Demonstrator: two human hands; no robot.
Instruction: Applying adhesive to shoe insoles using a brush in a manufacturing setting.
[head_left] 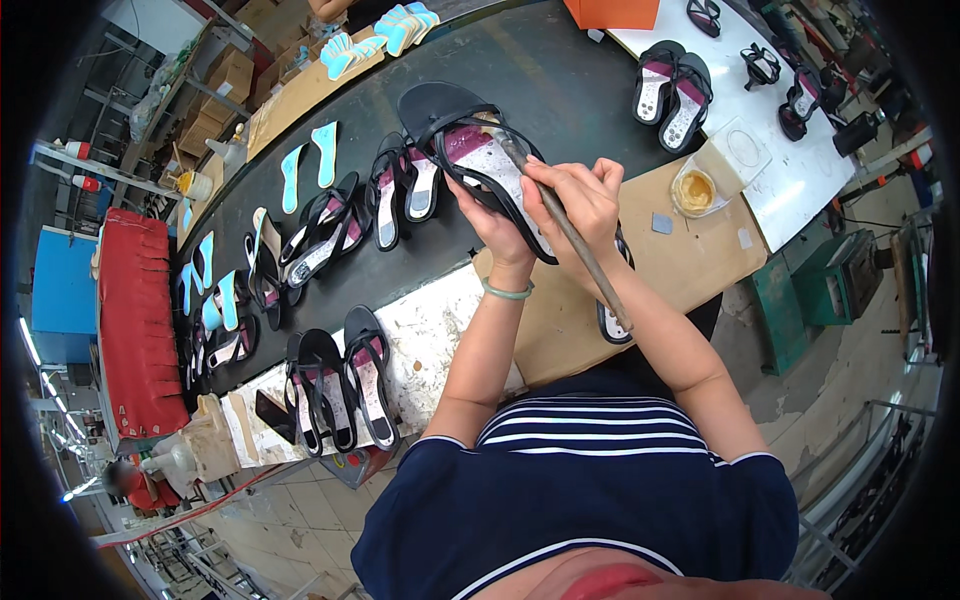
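Note:
A black strappy sandal (438, 104) is held up over the bench, its toe pointing away from me. My left hand (494, 232) supports it from below and at its side, fingers partly hidden behind it. The sandal's inside shows a purple patch and a pale, spotted surface. My right hand (578, 208) is closed round a long wooden-handled brush (585, 255). The brush's tip reaches into the sandal near the front straps. Partly hidden under my right forearm, another sandal (614, 325) lies on the brown cardboard (665, 270).
An open tub of yellowish paste (692, 190) stands at the right on the cardboard. Several sandals (335, 228) lie along the dark belt (400, 285), and others (322, 372) on the white ledge. Blue insole pieces (291, 178) lie farther left. A pair of sandals (672, 92) stands far right.

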